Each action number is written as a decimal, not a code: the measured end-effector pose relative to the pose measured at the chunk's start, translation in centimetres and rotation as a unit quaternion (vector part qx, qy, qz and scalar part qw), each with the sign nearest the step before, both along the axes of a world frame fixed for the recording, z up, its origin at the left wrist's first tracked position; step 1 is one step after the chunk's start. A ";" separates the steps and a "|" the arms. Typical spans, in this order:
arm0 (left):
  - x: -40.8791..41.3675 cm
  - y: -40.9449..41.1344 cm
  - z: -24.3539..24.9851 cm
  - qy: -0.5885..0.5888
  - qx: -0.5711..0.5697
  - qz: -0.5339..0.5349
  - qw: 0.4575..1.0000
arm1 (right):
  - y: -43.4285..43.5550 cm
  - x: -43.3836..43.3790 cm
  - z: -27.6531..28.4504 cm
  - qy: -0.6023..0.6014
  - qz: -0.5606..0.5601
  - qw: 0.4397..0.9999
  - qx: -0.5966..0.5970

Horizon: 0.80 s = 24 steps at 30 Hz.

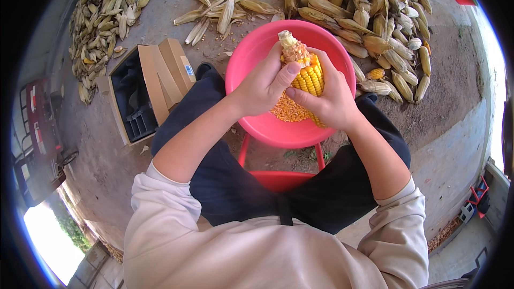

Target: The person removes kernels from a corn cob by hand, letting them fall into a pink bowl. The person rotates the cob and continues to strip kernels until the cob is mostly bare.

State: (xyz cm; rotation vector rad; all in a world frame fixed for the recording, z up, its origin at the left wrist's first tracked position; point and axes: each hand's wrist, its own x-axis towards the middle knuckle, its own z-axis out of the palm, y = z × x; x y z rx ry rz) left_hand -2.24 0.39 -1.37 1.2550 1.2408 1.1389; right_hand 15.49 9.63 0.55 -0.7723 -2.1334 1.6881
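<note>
Both hands grip one ear of yellow corn (308, 79) over a pink plastic basin (261, 130). My left hand (267, 82) wraps the upper left side, its thumb lying across the kernels. My right hand (335, 98) holds the ear from the right, its thumb pointing left over the lower rows. Near the top, a stretch of bare cob (295, 50) shows, while kernels cover the part below. Loose corn kernels (290, 108) lie in the basin under the hands. The ear's lower end is partly hidden behind my right hand.
At the upper right lies a heap of unhusked corn (361, 20), with another corn pile (106, 24) at the upper left. Stripped husks (226, 14) lie beyond the basin. An open cardboard box (150, 84) with black lining stands left of my leg. Red stool legs (243, 150) show below the basin.
</note>
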 end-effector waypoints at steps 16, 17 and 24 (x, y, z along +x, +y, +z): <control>-0.2 -0.1 0.1 -0.017 0.002 0.025 1.000 | 0.2 0.2 -1.1 0.060 0.016 0.987 -0.145; -0.1 0.0 0.1 -0.054 0.001 0.031 0.998 | 0.2 0.2 -1.1 0.061 0.018 0.985 -0.158; 0.6 -0.4 0.7 -0.084 0.026 0.043 0.995 | 0.2 0.2 0.2 0.108 0.035 0.942 -0.317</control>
